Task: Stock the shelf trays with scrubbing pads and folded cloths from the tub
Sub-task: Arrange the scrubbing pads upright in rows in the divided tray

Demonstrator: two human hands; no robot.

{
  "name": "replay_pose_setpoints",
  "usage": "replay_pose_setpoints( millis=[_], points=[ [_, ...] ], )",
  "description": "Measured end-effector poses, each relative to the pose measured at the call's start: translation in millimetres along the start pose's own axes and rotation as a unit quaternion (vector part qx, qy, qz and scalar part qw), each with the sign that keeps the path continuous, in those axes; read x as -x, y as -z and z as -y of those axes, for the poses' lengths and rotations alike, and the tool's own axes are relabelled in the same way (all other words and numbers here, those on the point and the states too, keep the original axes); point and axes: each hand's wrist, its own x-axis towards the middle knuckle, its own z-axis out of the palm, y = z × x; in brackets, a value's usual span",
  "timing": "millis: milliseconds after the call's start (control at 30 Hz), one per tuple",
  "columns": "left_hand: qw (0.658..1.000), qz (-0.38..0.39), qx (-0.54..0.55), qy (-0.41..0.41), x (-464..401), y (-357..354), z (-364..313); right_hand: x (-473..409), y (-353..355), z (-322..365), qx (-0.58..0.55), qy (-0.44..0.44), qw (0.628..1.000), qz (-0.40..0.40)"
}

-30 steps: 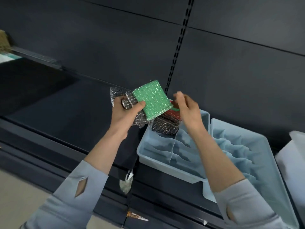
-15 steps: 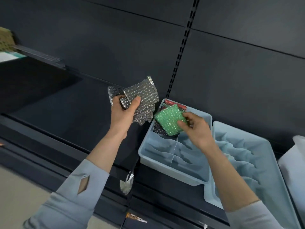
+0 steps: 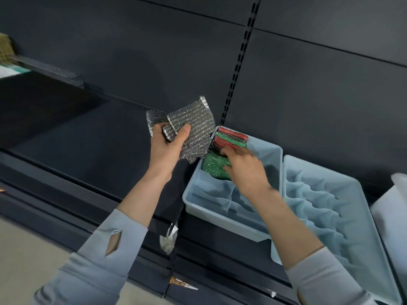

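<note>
Head view of a dark shelf bay with two pale blue trays. Just left of centre frame, the left hand (image 3: 167, 148) is raised above the shelf (image 3: 92, 146), its thumb and fingers curled round a fanned bunch of silver scrubbing pads (image 3: 193, 126); the bunch spreads up and to the right from the grip, its lower edge hanging just above the left rim of the divided tray (image 3: 222, 214). Right of centre, the right hand (image 3: 246, 166) reaches palm down into the far half of that tray, its fingers on a green scrubbing pad (image 3: 212, 165) that lies in the tray's left compartment; the fingertips are partly blurred, so whether they pinch the pad or only press on it cannot be told. Directly behind the green pad, at the tray's far end, a row of red and green pads (image 3: 231, 138) stands on edge, close beside the fingertips. The near compartments of the divided tray show only their partitions. A second tray (image 3: 343, 219) with wavy dividers sits touching the first on its right, at right of frame. A white object (image 3: 394, 208) is cut off at the right edge. Both forearms wear grey sleeves at the bottom of frame.
</note>
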Motion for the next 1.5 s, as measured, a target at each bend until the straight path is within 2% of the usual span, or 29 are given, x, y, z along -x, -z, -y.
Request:
replay_pose_setpoints(
  millis=[100, 200, 267, 333, 367, 400, 500, 667, 767, 833, 867, 933, 1000, 1067, 1167, 1233, 1400, 1500],
  points=[
    [1.0, 0.006, 0.013, -0.008, 2.8, -0.8, -0.1, 2.1, -14.6, 6.6, 0.019, -0.002, 1.0, -0.011],
    [1.0, 0.019, 0.001, -0.023, 4.0, 2.3, -0.9, 0.6, -9.3, -0.5, -0.045, 0.002, 0.998, -0.051],
    [0.998, 0.03, -0.03, -0.04, 5.3, 4.0, -2.9, -4.2, 10.5, -1.7, -0.177, -0.049, 0.973, -0.141],
    [0.995, 0.051, -0.065, -0.059, 6.8, 3.4, -5.1, -12.8, 39.7, 2.1, -0.348, -0.114, 0.913, -0.18],
    [0.992, 0.067, -0.083, -0.068, 7.9, 1.5, -6.1, -17.5, 51.5, 4.1, -0.409, -0.123, 0.891, -0.154],
    [0.988, 0.084, -0.101, -0.078, 8.4, -0.4, -6.4, -21.8, 59.7, 5.7, -0.437, -0.111, 0.885, -0.113],
    [0.98, 0.113, -0.127, -0.102, 9.8, -6.8, -8.2, -29.9, 63.9, 7.3, -0.451, -0.063, 0.89, -0.021],
    [0.969, 0.142, -0.151, -0.131, 11.6, -2.7, -10.3, -30.2, 54.8, 4.3, -0.573, -0.14, 0.806, -0.034],
    [0.977, 0.098, -0.138, -0.128, 10.7, -1.2, -10.8, -22.6, 45.9, -0.8, -0.611, -0.189, 0.767, -0.055],
    [0.988, 0.032, -0.099, -0.111, 7.7, 1.3, -11.2, -10.2, 41.0, -8.1, -0.581, -0.184, 0.79, -0.067],
    [0.992, 0.003, -0.076, -0.102, 5.4, 3.8, -10.9, -2.4, 39.1, -12.4, -0.542, -0.165, 0.822, -0.06],
    [0.995, -0.028, -0.037, -0.088, 0.3, 8.9, -9.3, 10.8, 32.3, -20.1, -0.4, -0.11, 0.91, -0.017],
    [0.997, -0.033, -0.012, -0.075, -3.5, 10.5, -5.4, 19.4, 23.3, -19.6, -0.262, -0.07, 0.962, -0.003],
    [0.997, -0.036, 0.005, -0.074, -4.5, 7.5, -2.6, 21.6, 14.5, -13.3, -0.203, -0.043, 0.977, -0.048],
    [0.997, -0.033, 0.007, -0.069, -1.2, 1.6, -0.5, 20.6, 4.9, -2.4, -0.155, -0.029, 0.978, -0.135],
    [0.997, -0.03, 0.002, -0.065, 0.5, 0.1, 1.4, 21.7, 2.8, 2.3, -0.132, -0.033, 0.977, -0.166],
    [0.997, -0.036, 0.016, -0.068, 2.7, 0.5, 3.2, 26.8, -8.2, 4.4, -0.115, -0.011, 0.982, -0.152],
    [0.997, -0.037, 0.006, -0.067, 3.7, -1.4, 3.8, 25.8, -13.4, 6.9, -0.065, 0.013, 0.993, -0.096]
  ],
)
